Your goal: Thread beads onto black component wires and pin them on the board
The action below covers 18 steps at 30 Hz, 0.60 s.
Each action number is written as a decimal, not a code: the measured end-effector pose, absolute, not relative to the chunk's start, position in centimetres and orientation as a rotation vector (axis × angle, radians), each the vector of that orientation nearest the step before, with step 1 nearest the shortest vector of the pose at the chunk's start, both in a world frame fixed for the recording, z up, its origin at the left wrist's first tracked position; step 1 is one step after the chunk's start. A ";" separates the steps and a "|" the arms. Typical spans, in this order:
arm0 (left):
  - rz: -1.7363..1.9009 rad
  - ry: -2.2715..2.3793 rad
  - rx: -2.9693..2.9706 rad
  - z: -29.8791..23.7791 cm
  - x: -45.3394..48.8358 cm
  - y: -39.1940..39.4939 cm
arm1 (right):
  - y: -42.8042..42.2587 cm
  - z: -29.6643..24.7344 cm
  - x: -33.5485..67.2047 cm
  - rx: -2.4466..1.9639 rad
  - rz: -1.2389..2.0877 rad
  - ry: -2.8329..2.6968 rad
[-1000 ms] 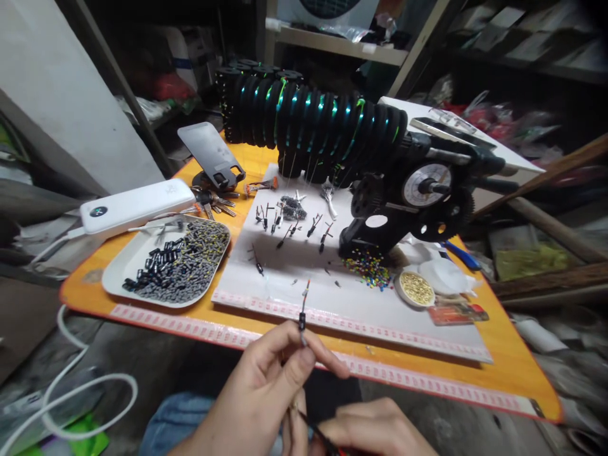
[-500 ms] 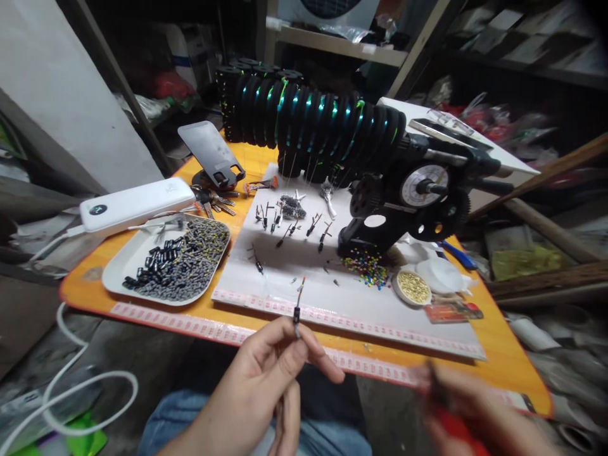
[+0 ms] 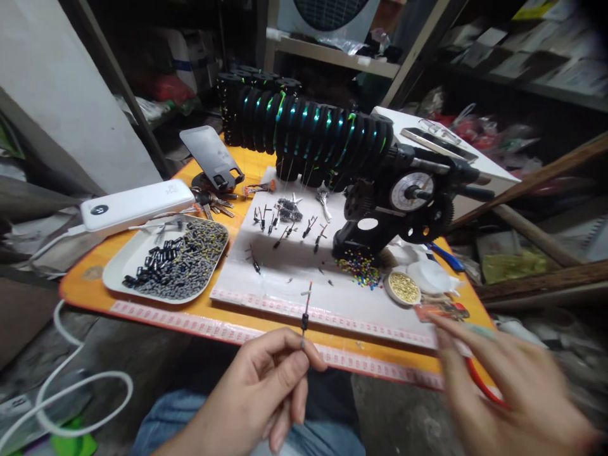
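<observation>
My left hand (image 3: 268, 386) pinches the lower end of a thin upright stem between thumb and forefinger. The stem carries a small black cylindrical piece (image 3: 304, 322), with a small pale piece and an orange tip above it. My right hand (image 3: 508, 380) is blurred at the table's front right corner, fingers stretched forward beside the dish of gold-coloured bits (image 3: 403, 289). A red-handled tool (image 3: 487, 385) is tucked in that hand; its working end is hidden. Several similar black-bodied stems (image 3: 317, 240) lie on the white board (image 3: 280, 278).
At left stands a tray (image 3: 108, 272) of black and grey small parts. A black winding machine with ringed spools (image 3: 304, 126) crosses the back. Multicoloured beads (image 3: 358, 269) lie by its foot. A white power bank (image 3: 137, 204), phone stand (image 3: 209, 155) and blue-handled tool (image 3: 446, 256) surround the board.
My right hand has swung forward and up from the lower right, its fingers now stretched out with the red-handled tool back in the palm. My left hand keeps its pinch, slightly shifted.
</observation>
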<state>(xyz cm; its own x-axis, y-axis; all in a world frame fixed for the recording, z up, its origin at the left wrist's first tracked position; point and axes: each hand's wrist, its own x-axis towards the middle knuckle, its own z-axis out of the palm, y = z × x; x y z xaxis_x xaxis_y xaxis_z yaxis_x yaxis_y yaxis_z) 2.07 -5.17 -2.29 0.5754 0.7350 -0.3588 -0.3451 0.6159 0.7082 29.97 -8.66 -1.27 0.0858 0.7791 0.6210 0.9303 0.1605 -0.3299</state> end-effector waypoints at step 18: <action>0.761 0.783 1.368 -2.5 1.0 -4.6 | -3.1 1.9 17.9 -0.766 1.781 -0.908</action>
